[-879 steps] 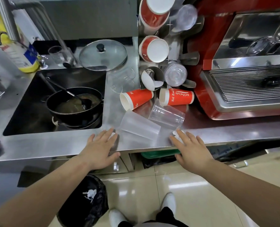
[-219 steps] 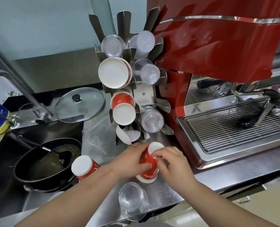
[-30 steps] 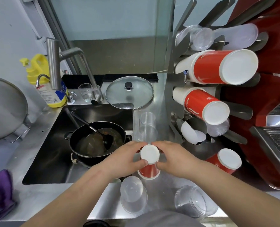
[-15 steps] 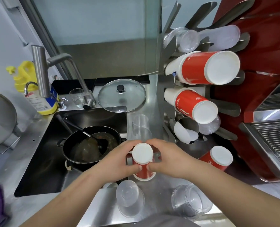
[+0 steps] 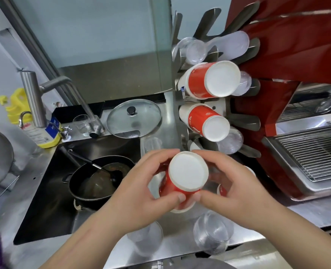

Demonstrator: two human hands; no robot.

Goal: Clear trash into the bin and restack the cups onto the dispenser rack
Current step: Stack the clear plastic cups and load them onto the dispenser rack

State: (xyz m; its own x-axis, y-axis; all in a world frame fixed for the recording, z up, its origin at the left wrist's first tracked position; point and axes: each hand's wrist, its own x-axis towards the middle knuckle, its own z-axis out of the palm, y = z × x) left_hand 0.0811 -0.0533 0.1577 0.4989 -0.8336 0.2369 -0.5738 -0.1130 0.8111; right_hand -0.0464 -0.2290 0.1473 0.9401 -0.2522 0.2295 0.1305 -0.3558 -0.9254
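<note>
We are gripping an inverted red paper cup (image 5: 182,183) with both the left hand (image 5: 141,193) and the right hand (image 5: 236,189), fingers curled around it above the steel counter (image 5: 180,247). Next, presumably, we are sliding it onto the dispenser rack (image 5: 221,107) (two red stacks loaded). Two clear plastic cups (image 5: 212,232) are waiting.

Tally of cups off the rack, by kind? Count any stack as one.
Red paper cups: 2, the held red paper cup in left hand and right hand, a second red paper cup behind the right hand.
Clear plastic cups: 3, one upright by the sink, two at the counter front edge.
Total: 5
</note>
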